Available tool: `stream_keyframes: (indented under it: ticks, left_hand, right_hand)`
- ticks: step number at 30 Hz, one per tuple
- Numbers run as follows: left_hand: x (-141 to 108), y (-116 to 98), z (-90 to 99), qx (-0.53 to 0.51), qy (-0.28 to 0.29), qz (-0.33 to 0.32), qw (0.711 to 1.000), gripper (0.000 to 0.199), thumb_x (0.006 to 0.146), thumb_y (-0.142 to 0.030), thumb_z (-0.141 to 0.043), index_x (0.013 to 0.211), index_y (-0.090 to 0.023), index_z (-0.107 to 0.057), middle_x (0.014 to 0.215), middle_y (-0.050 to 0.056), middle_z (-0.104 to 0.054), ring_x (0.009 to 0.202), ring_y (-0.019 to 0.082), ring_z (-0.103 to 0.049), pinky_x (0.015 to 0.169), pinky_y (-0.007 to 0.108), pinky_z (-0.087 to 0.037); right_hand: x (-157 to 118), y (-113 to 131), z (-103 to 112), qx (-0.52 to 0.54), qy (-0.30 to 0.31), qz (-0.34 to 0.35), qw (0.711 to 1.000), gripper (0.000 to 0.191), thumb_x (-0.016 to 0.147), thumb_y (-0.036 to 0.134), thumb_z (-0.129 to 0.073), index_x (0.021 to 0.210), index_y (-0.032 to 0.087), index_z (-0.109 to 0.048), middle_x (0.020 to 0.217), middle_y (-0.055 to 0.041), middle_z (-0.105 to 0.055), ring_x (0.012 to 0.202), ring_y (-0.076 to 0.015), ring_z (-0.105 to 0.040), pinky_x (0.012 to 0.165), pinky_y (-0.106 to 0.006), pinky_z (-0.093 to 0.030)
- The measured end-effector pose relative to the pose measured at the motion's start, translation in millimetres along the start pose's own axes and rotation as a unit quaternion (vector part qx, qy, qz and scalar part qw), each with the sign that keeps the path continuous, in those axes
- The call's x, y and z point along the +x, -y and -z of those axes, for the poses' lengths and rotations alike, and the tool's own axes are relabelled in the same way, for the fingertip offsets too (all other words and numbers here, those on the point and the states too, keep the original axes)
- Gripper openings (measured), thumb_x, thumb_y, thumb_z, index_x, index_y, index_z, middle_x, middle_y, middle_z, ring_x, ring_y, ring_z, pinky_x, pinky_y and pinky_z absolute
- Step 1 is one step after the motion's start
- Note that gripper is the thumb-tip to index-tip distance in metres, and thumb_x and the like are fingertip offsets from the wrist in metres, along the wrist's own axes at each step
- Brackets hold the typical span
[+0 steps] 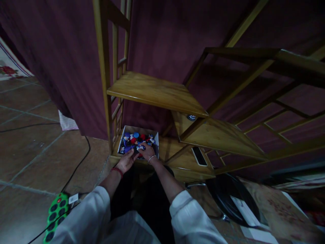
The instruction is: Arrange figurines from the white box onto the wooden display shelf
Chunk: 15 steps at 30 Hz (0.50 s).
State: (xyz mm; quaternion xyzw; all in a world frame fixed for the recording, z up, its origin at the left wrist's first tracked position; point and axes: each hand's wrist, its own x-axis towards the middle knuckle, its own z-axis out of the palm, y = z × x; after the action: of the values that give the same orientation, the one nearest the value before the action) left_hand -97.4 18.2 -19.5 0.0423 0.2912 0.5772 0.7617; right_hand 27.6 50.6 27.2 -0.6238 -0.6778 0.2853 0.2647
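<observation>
A shallow white box [156, 149] stands on the lowest shelf, filled with several small figures in blue, red, black and white. Over its front part, my right hand [147, 152] has its fingers closed on a small blue-and-white figure [140, 147]. My left hand [127, 160] is beside it at the box's front edge, with the thumb up and the fingers curled in towards the right hand. What lies in the left fingers is too dark and small to tell. A round blue piece [136, 135] lies among the figures at the back of the box.
Above the box juts a wooden shelf board [157, 91]. A dark phone-like object [199, 156] lies on the lower shelf to the right. On the floor at left is a green power strip [58, 206] with a black cable. A black round seat [232, 200] stands right.
</observation>
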Motion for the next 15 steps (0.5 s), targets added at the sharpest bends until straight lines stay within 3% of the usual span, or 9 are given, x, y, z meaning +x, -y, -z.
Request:
stream_keyframes:
  ticks: [15]
  left_hand:
    - [-1.9, -0.7, -2.4, -0.012, -0.019, 0.011, 1.0, 0.004, 0.074, -0.01, -0.056, 0.072, -0.013, -0.057, 0.074, 0.002, -0.063, 0.076, 0.012, -0.06, 0.083, 0.032, -0.047]
  right_hand:
    - [-2.2, 15.0, 4.2, -0.058, 0.024, 0.092, 0.994, 0.022, 0.069, 0.017, -0.052, 0.088, 0.024, -0.061, 0.082, 0.0004, -0.064, 0.073, -0.0143, -0.057, 0.073, -0.025, -0.044]
